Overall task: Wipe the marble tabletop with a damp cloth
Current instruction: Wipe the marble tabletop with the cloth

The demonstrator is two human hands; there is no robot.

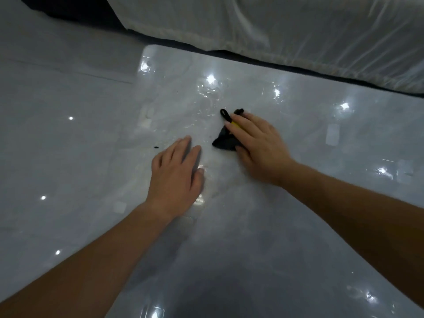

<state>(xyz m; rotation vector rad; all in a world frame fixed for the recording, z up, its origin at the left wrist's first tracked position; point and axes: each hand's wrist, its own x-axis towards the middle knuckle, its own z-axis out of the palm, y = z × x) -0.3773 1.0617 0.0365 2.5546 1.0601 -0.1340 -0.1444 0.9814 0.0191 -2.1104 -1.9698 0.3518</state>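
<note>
Head view: my right hand (257, 148) presses the black cloth (223, 142) flat-fingered onto the table (298, 226), and my left hand (176, 166) rests open beside it. Wet streaks (206, 106) beyond suggest that patch is wiped. A dark speck (156, 147) and the near side look undone.

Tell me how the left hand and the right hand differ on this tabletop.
The left hand lies on the bare marble tabletop with nothing under it; the right hand presses down on the black cloth. The left hand sits nearer the person; the right hand reaches farther out. Both are palm down with fairly straight fingers.
</note>
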